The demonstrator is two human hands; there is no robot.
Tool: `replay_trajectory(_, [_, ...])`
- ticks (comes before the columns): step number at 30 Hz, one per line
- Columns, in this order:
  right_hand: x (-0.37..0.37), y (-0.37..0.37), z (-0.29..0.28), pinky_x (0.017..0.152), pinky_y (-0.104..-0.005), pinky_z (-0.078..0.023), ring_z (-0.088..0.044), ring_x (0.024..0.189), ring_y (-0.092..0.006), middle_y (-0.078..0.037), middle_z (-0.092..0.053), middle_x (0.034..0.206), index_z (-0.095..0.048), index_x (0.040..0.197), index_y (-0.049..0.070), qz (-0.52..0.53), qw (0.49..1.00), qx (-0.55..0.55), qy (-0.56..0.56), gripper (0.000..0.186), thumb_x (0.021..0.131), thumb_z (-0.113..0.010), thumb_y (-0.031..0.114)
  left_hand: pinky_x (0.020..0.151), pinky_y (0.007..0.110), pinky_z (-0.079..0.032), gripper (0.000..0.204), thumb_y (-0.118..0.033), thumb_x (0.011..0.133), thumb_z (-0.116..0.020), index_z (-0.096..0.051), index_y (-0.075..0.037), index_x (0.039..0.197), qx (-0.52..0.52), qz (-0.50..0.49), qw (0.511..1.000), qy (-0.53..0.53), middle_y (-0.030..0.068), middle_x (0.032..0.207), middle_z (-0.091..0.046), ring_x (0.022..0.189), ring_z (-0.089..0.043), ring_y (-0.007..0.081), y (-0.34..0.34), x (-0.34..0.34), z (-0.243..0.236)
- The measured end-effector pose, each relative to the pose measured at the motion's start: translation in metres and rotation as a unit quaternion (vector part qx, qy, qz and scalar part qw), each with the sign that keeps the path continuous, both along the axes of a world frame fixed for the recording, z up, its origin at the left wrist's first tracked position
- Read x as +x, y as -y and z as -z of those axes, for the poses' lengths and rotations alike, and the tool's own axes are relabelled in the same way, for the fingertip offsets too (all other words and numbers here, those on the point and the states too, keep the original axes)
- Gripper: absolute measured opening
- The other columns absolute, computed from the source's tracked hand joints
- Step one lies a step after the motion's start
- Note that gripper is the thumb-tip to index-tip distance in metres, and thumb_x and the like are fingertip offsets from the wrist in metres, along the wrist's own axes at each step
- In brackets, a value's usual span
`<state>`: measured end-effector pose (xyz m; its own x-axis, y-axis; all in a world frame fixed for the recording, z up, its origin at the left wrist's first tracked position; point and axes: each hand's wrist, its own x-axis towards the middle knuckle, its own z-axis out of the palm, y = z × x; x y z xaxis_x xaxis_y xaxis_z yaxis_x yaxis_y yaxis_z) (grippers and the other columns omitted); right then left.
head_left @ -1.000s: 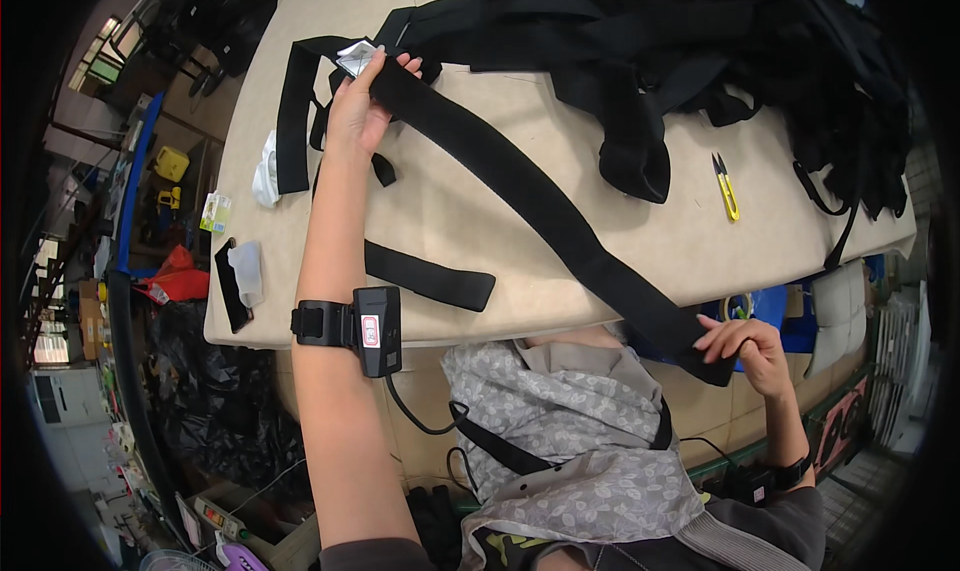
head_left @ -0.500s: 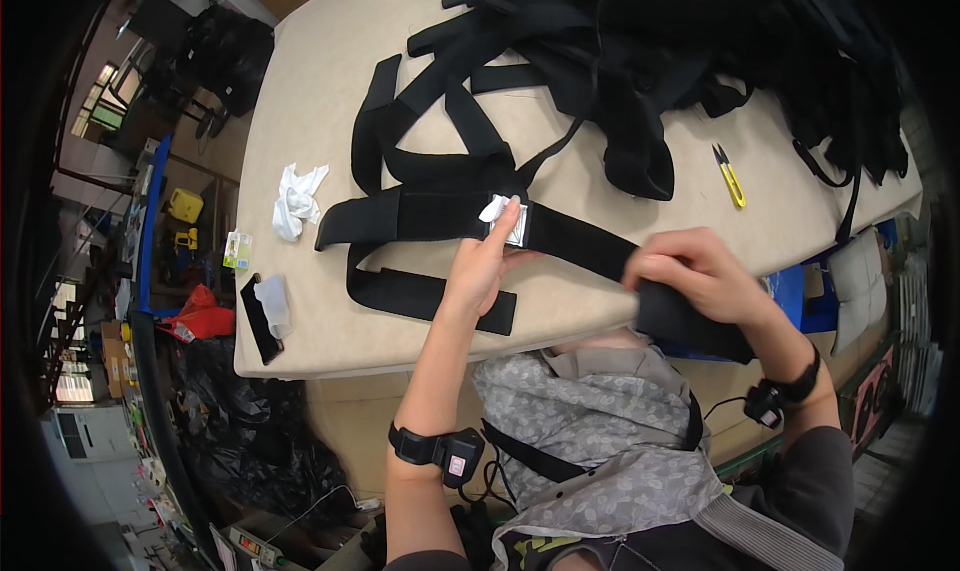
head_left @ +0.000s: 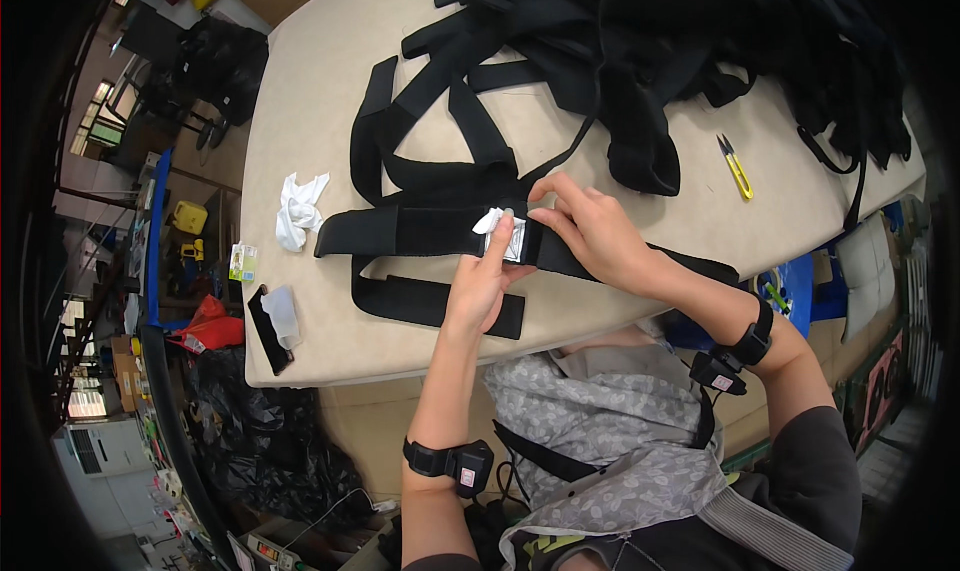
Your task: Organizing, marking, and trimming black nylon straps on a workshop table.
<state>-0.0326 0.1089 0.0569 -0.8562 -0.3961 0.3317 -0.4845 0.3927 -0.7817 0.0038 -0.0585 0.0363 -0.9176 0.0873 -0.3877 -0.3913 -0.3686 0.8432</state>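
A long black strap [head_left: 430, 231] lies across the table with a small white and silver tag [head_left: 505, 238] on it. My left hand [head_left: 478, 286] is closed on the strap at that tag, thumb on top and fingers underneath. My right hand [head_left: 590, 231] has its fingertips curled together at the strap's upper edge, just right of the tag; what they pinch is too small to make out. More black strips [head_left: 440, 311] lie around my hands. Yellow-handled thread snips [head_left: 735, 168] rest to the right.
A big pile of black fabric [head_left: 730, 41] covers the back right of the cream table [head_left: 300, 121]. A white crumpled wad [head_left: 298, 211], a small carton [head_left: 243, 262] and a dark item under translucent plastic [head_left: 275, 331] sit along the left. Black bags [head_left: 250, 441] stand below.
My left hand came down and right with the tag, bringing the strap flat onto the table. My right hand left the strap's far end and moved left, beside the tag.
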Motion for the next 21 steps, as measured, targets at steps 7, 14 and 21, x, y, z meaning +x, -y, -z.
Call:
replay_trajectory(7, [-0.003,0.005,0.011,0.060,-0.0379,-0.043,-0.055,0.064,-0.0284,-0.012,-0.058,0.064,-0.050,0.101,0.007,0.013,0.995,0.075,-0.062,0.019,0.085,-0.059,0.014,0.074,0.041,-0.055,0.030,-0.030,0.093,-0.049,-0.053,-0.003,0.108,0.056,0.017,0.998,-0.004,0.0073,0.093,-0.061,0.083,-0.063,0.0175,-0.001,0.000,-0.015])
replay_trajectory(14, [-0.003,0.015,0.022,0.062,-0.0349,-0.041,-0.057,0.055,-0.0291,-0.009,-0.059,0.060,-0.049,0.096,0.008,0.111,0.949,0.066,-0.286,0.019,0.086,-0.057,0.023,0.075,0.046,-0.056,0.034,-0.028,0.095,-0.045,-0.051,0.002,0.109,0.102,0.021,0.994,0.026,0.0142,0.098,-0.062,0.086,-0.064,0.0260,-0.001,0.004,-0.018])
replay_trajectory(21, [0.041,-0.081,-0.007,0.056,-0.0442,-0.044,-0.057,0.060,-0.0403,-0.021,-0.055,0.059,-0.052,0.086,0.001,-0.040,0.969,0.186,0.159,0.047,0.087,-0.049,0.048,0.069,0.044,-0.058,0.034,-0.029,0.096,-0.043,-0.055,0.003,0.100,0.039,0.022,0.999,0.006,0.0166,0.093,-0.064,0.082,-0.066,0.0270,0.019,-0.013,-0.038])
